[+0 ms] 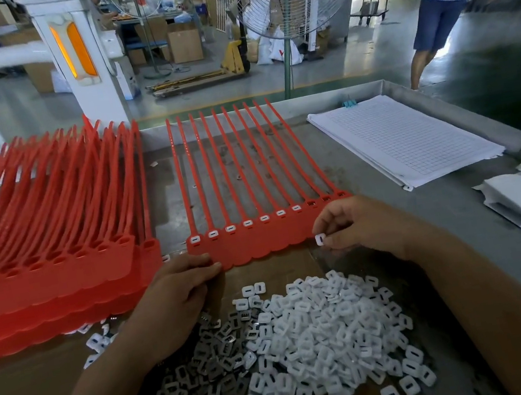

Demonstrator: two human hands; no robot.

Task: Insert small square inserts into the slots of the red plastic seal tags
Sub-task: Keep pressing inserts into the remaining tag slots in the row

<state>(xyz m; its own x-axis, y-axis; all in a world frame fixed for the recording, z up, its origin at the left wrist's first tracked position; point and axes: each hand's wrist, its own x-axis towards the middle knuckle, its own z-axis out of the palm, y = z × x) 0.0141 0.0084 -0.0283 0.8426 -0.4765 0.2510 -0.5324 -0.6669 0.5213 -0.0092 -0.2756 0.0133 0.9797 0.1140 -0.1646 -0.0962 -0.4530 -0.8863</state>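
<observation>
Red tag strip point(253, 243), seven slots filled.
Left hand point(178, 292) flat on strip; right hand point(358, 225) pinches white insert point(321, 239), hiding strip's corner; insert heap point(328, 331) near.

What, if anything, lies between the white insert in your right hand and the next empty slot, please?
Nothing visible does. The right hand pinches the white insert just short of the next empty slot, which shows uncovered on the red tag strip.
</observation>
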